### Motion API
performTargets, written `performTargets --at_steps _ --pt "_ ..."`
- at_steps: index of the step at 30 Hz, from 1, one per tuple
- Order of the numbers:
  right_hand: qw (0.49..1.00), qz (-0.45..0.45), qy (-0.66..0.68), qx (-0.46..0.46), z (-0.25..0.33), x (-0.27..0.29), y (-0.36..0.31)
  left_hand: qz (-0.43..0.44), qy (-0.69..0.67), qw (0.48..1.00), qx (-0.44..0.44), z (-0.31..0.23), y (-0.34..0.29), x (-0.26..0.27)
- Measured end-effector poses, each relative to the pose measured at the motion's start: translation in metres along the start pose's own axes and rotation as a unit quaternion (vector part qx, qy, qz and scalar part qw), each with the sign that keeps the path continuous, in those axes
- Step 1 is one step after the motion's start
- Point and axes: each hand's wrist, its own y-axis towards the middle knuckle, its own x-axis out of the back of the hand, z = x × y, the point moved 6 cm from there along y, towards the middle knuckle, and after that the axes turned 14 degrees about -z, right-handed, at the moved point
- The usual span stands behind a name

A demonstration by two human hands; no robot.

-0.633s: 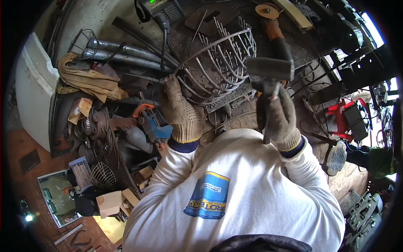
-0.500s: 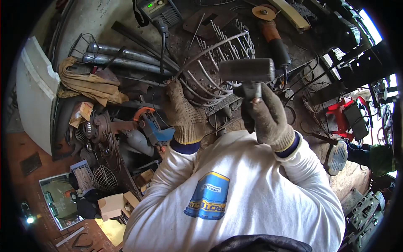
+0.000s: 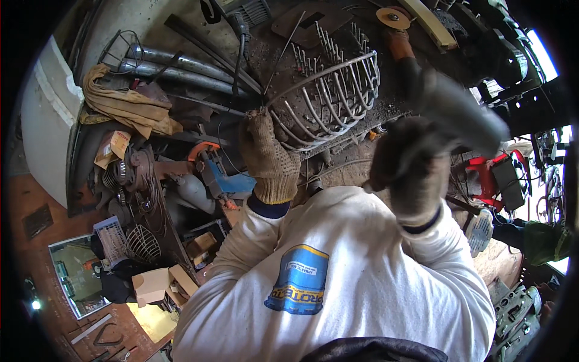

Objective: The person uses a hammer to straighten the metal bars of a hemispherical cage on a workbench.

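Note:
My left hand (image 3: 268,154), in a tan dotted work glove, is closed at the left end of a curved metal-rod basket (image 3: 325,99). The fingertips are partly hidden. Bent rods form the basket's ribs, joined to a curved rim bar, and it rests on the edge of a dark workbench. My right hand (image 3: 416,175), gloved too and smeared by motion, grips a hammer (image 3: 464,111). The hammer's thick cylindrical head is raised right of the basket, apart from it. Several short upright rods (image 3: 325,45) stand on the bench behind the basket.
An angle grinder (image 3: 398,45) lies on the bench beyond the basket. Metal pipes (image 3: 187,81) and a tan cloth (image 3: 123,102) are at the left. A blue-and-orange tool (image 3: 223,175) sits below them. A red chair (image 3: 482,181) and a person's shoe (image 3: 479,232) are at right.
My right hand has swung the hammer to the right, away from above the basket. My left hand stays at the basket's left end. The whole view has shifted slightly.

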Motion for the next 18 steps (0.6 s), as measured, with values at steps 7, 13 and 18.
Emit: performTargets --at_steps 7,13,18 --pt "0.977 0.108 -0.115 -0.145 -0.018 -0.013 -0.008 -0.070 -0.201 0.959 0.186 -0.008 0.001 -0.009" --pt "0.969 0.067 -0.154 -0.183 -0.029 -0.013 -0.009 -0.008 0.099 0.987 -0.124 -0.032 0.001 0.000" --pt "0.962 0.107 -0.164 -0.188 -0.035 -0.021 -0.013 0.062 -0.214 0.963 0.152 -0.046 -0.015 -0.025"
